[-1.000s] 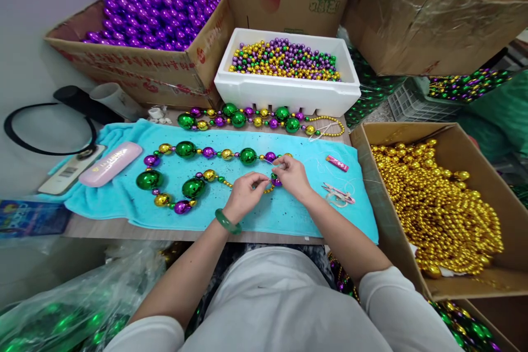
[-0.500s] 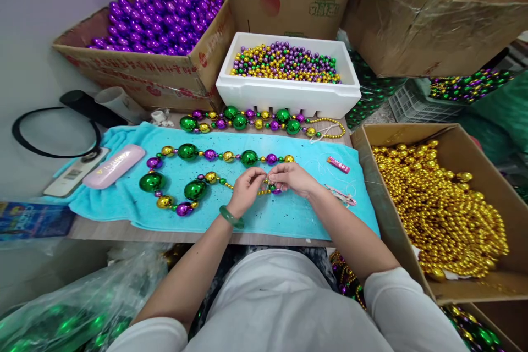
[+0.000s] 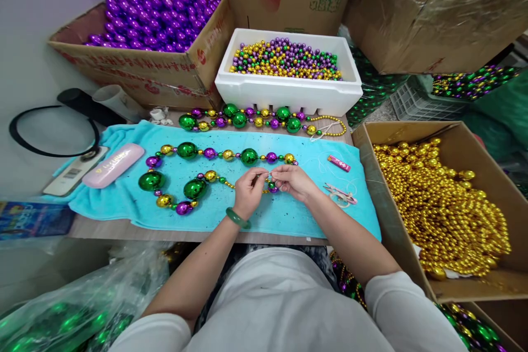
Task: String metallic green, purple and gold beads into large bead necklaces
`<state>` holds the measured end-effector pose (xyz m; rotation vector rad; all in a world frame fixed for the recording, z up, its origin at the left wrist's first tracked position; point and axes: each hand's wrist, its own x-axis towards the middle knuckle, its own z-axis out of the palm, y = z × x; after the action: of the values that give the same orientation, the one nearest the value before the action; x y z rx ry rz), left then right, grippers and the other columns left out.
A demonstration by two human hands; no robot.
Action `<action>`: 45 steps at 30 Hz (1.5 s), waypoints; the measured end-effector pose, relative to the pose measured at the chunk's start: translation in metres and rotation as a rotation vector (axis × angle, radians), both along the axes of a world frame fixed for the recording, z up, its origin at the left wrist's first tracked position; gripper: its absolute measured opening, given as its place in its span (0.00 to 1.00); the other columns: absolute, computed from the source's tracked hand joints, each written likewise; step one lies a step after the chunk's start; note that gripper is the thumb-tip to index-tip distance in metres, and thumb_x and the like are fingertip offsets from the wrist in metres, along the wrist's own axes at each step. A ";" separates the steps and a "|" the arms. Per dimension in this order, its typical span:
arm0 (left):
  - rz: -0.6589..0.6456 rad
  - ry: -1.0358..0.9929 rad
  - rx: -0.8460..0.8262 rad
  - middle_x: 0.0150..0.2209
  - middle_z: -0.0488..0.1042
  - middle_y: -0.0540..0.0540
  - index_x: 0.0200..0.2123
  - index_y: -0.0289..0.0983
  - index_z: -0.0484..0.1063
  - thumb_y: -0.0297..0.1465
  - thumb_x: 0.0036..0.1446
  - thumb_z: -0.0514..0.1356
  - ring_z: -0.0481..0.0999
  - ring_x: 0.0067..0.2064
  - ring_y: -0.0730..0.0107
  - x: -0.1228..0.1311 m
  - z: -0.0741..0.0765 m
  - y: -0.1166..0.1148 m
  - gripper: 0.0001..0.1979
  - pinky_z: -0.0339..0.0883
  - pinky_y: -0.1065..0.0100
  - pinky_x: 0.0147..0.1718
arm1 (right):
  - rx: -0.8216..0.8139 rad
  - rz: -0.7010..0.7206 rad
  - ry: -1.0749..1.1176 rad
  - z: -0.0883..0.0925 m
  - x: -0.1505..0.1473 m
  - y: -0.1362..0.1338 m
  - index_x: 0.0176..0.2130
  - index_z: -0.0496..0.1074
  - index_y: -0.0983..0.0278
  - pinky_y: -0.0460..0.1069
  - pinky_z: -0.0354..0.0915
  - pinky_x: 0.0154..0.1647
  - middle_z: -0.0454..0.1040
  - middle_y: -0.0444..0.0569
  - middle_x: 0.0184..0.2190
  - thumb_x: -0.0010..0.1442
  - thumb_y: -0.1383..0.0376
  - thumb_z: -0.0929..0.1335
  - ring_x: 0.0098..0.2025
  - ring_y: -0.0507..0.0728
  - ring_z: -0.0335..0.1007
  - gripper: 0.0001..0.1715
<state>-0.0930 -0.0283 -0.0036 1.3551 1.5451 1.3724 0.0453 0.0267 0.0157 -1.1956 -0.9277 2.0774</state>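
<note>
On the turquoise towel [image 3: 231,214] lies a bead necklace [image 3: 194,189] of green, purple and gold balls, curved into an open loop. Its two ends come together under my hands. My left hand [image 3: 249,190] wears a green bangle [image 3: 238,218] and has its thumb and fingers pinched. Fingertip to fingertip with it, my right hand [image 3: 292,180] pinches too. What they grip looks like the necklace's thin string, mostly hidden by the fingers. Small gold beads and a purple ball [image 3: 273,187] show just beneath them.
A finished-looking bead strand [image 3: 239,120] lies behind the towel. Scissors [image 3: 341,196], a small pink packet [image 3: 339,163] and loose thread are at right, a pink case [image 3: 114,165] at left. Around stand a white foam box [image 3: 289,89] and cartons of purple balls [image 3: 160,16] and gold beads [image 3: 457,214].
My left hand has shifted slightly right and turned, its fingers still pinched. My right hand stays pinched in nearly the same place. The necklace lies as before.
</note>
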 end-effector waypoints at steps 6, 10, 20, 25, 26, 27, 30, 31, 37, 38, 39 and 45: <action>-0.047 -0.334 -0.238 0.21 0.68 0.54 0.31 0.37 0.68 0.42 0.50 0.61 0.67 0.22 0.76 0.001 0.013 0.004 0.13 0.62 0.74 0.19 | 0.832 0.070 -0.467 -0.007 0.003 -0.009 0.36 0.75 0.65 0.46 0.62 0.30 0.69 0.43 0.24 0.54 0.72 0.66 0.26 0.51 0.64 0.10; -0.040 -0.417 -0.418 0.17 0.66 0.55 0.31 0.37 0.66 0.41 0.47 0.62 0.60 0.15 0.79 -0.003 0.018 0.009 0.15 0.58 0.74 0.16 | 1.282 0.258 -0.720 -0.007 0.006 -0.015 0.39 0.75 0.66 0.48 0.63 0.40 0.71 0.51 0.33 0.61 0.72 0.61 0.36 0.54 0.66 0.14; -0.401 0.289 -0.065 0.27 0.68 0.54 0.49 0.39 0.61 0.27 0.54 0.56 0.65 0.25 0.77 -0.025 0.020 0.003 0.18 0.59 0.73 0.27 | 1.219 0.614 -1.083 0.021 0.010 -0.013 0.37 0.75 0.68 0.48 0.59 0.36 0.73 0.55 0.35 0.57 0.74 0.61 0.35 0.56 0.67 0.15; -0.444 0.557 0.113 0.32 0.70 0.51 0.47 0.38 0.65 0.22 0.53 0.53 0.69 0.31 0.73 -0.029 0.016 0.004 0.17 0.63 0.71 0.32 | 0.937 0.625 -0.891 0.028 0.010 0.000 0.32 0.78 0.67 0.46 0.60 0.36 0.77 0.51 0.32 0.53 0.75 0.63 0.35 0.55 0.70 0.14; -0.438 0.569 0.136 0.33 0.70 0.49 0.47 0.38 0.65 0.21 0.53 0.53 0.69 0.32 0.72 -0.029 0.014 0.005 0.17 0.64 0.70 0.33 | 0.870 0.615 -0.835 0.027 0.011 0.002 0.31 0.78 0.67 0.46 0.60 0.36 0.77 0.50 0.31 0.52 0.75 0.64 0.34 0.54 0.70 0.13; -0.433 0.576 0.156 0.35 0.70 0.48 0.46 0.38 0.66 0.21 0.54 0.53 0.70 0.33 0.72 -0.029 0.013 0.006 0.16 0.65 0.70 0.33 | 0.805 0.601 -0.775 0.027 0.012 0.005 0.30 0.77 0.67 0.45 0.60 0.35 0.77 0.48 0.29 0.51 0.75 0.64 0.33 0.53 0.70 0.12; -0.433 0.591 0.200 0.37 0.69 0.47 0.43 0.38 0.68 0.22 0.56 0.53 0.70 0.36 0.70 -0.028 0.009 0.009 0.12 0.66 0.69 0.34 | 0.620 0.568 -0.599 0.024 0.016 0.012 0.27 0.76 0.68 0.45 0.60 0.31 0.74 0.45 0.23 0.47 0.74 0.66 0.28 0.51 0.67 0.09; -0.438 0.594 0.210 0.37 0.69 0.46 0.41 0.38 0.69 0.23 0.57 0.53 0.70 0.37 0.70 -0.027 0.008 0.009 0.11 0.66 0.69 0.35 | 0.567 0.562 -0.558 0.022 0.017 0.014 0.26 0.76 0.68 0.44 0.59 0.30 0.73 0.44 0.21 0.46 0.74 0.66 0.26 0.50 0.65 0.08; -0.428 0.613 0.259 0.41 0.69 0.44 0.41 0.38 0.69 0.22 0.57 0.53 0.70 0.45 0.67 -0.026 0.004 0.009 0.10 0.68 0.66 0.42 | 0.459 0.550 -0.534 0.020 0.019 0.019 0.23 0.74 0.68 0.43 0.58 0.27 0.71 0.42 0.19 0.42 0.76 0.66 0.24 0.48 0.63 0.07; -0.431 0.605 0.275 0.41 0.68 0.44 0.41 0.38 0.69 0.21 0.57 0.53 0.70 0.46 0.67 -0.026 0.004 0.009 0.11 0.68 0.65 0.43 | 0.457 0.566 -0.540 0.020 0.019 0.020 0.23 0.74 0.68 0.43 0.58 0.27 0.71 0.42 0.19 0.42 0.76 0.66 0.24 0.48 0.63 0.07; -0.439 0.589 0.290 0.42 0.68 0.44 0.41 0.38 0.69 0.20 0.57 0.52 0.70 0.46 0.67 -0.026 0.004 0.009 0.12 0.67 0.65 0.43 | 0.452 0.588 -0.541 0.021 0.019 0.020 0.22 0.74 0.68 0.43 0.58 0.27 0.71 0.42 0.18 0.41 0.76 0.66 0.24 0.48 0.63 0.07; -0.493 0.443 0.279 0.38 0.69 0.46 0.35 0.38 0.72 0.23 0.57 0.56 0.71 0.42 0.69 -0.025 0.005 0.013 0.06 0.68 0.66 0.40 | 0.314 0.732 -0.375 0.025 0.025 0.026 0.22 0.73 0.67 0.44 0.55 0.23 0.68 0.39 0.16 0.41 0.72 0.69 0.20 0.47 0.59 0.02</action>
<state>-0.1177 -0.0155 0.0015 2.1548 1.1729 1.0425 0.0700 0.0531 0.0402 -1.2013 -2.0312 2.1180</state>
